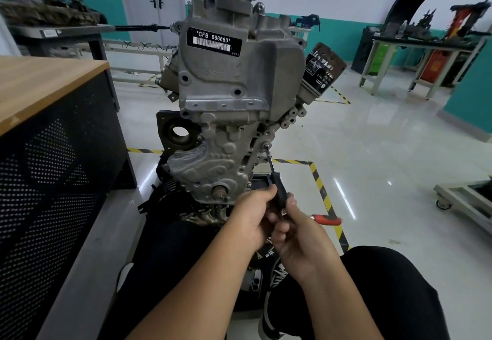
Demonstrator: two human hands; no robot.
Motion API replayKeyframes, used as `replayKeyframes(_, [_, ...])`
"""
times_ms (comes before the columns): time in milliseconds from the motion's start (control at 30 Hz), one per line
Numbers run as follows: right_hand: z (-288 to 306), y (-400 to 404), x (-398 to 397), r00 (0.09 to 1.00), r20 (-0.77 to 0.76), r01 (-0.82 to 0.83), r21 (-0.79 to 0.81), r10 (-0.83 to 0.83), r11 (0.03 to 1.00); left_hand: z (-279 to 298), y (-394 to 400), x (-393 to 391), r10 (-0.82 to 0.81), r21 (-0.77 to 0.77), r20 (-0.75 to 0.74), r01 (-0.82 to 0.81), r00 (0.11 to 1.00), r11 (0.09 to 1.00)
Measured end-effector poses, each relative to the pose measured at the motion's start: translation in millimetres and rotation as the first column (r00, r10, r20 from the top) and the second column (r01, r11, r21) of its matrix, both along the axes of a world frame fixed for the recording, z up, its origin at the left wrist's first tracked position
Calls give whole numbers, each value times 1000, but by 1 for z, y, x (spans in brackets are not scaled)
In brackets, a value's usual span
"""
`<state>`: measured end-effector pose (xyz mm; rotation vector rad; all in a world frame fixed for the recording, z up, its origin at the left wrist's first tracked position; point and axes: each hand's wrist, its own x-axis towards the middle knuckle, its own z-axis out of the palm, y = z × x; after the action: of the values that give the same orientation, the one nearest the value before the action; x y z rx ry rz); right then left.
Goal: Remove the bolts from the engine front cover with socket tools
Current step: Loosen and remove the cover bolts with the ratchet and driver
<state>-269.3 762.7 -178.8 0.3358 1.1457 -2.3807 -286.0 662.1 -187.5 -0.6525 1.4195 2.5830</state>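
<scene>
A grey engine stands upright on the floor, its ribbed front cover point(210, 164) facing me. A slim socket driver point(275, 177) with a black handle runs from my hands up to a bolt point(265, 146) on the cover's right edge, its tip seated on the bolt. My left hand point(251, 216) grips the black handle from the left. My right hand point(295, 236) is curled around the handle's lower end, where a small metal part shows. A red-handled ratchet point(326, 219) lies on the floor just beyond my right hand.
A wood-topped cabinet point(50, 137) with perforated black sides stands close on the left. Yellow-black floor tape point(323, 193) runs right of the engine. An oil filter point(323, 69) juts out at the engine's upper right. Workbenches with parts line the far wall. My knees flank the engine base.
</scene>
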Motion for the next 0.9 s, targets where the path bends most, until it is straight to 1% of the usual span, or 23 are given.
replayKeyframes(67, [-1,-1,0,1000,14,0,-37,0,999,-1,0,0,34,-24,-14,-34,999,999])
replayKeyframes(133, [-4,0,-1,992,-122,64,212,-39,975,-3,1,0,70,-49,-33,-71,997,996])
replayKeyframes(200, [-10,-1,-1,931,-364,223,609,18,761,-3,4,0,105,-31,-47,-107,993,994])
replayKeyframes(267, [-14,-1,-2,871,-477,364,785,115,502,-2,4,0,135,0,-40,-135,990,991])
replayKeyframes(300, [-15,-2,-1,879,-467,353,773,98,527,-1,3,0,121,-4,-27,-121,992,993])
replayKeyframes(333, [-14,-2,-2,919,-393,277,672,13,687,0,3,1,86,-16,-7,-86,996,996])
replayKeyframes(367, [-10,-3,-2,970,-239,155,434,-52,888,1,2,2,45,-18,18,-45,999,999])
replayKeyframes(400, [-4,-4,0,997,-59,48,119,-41,992,2,1,3,11,6,33,-12,999,1000])
replayKeyframes(433, [-1,-2,0,997,72,17,-113,-9,993,2,1,2,-8,41,27,7,1000,999])
replayKeyframes(467, [-1,0,-1,994,110,11,-193,11,981,3,1,2,-11,64,8,11,1000,998])
replayKeyframes(500, [-2,1,-3,997,72,10,-135,0,991,4,1,3,2,60,-9,-2,1000,998])
replayKeyframes(533, [-4,3,-5,999,-37,7,57,-5,998,5,2,3,23,45,-25,-22,999,999])
replayKeyframes(567, [-8,4,-6,982,-190,55,338,11,939,5,3,2,50,27,-41,-49,998,998])
replayKeyframes(600, [-10,3,-6,943,-331,159,566,46,809,4,5,2,71,14,-58,-71,996,997])
replayKeyframes(633, [-12,3,-7,899,-430,263,685,86,679,2,6,1,86,10,-62,-85,994,996])
replayKeyframes(667, [-15,2,-7,884,-462,312,705,78,636,2,6,1,89,19,-50,-88,995,996])
replayKeyframes(700, [-15,3,-7,900,-435,286,658,41,697,2,6,1,72,31,-22,-71,997,997])
replayKeyframes(733, [-12,3,-7,951,-309,182,496,-23,849,4,6,2,36,42,13,-36,999,998])
replayKeyframes(767, [-6,3,-4,991,-129,53,220,-25,974,6,5,4,-4,53,37,2,999,999])
replayKeyframes(800, [-2,3,-3,999,37,5,-44,-3,999,7,4,5,-32,65,44,29,999,997])
replayKeyframes(833, [-1,4,-2,991,128,-1,-191,26,982,8,4,5,-41,69,43,38,998,997])
replayKeyframes(867, [1,4,-1,991,127,-7,-202,33,979,8,4,5,-34,64,42,32,999,997])
replayKeyframes(900, [-1,5,-2,998,55,-16,-68,20,998,9,5,5,-16,59,41,14,999,998])
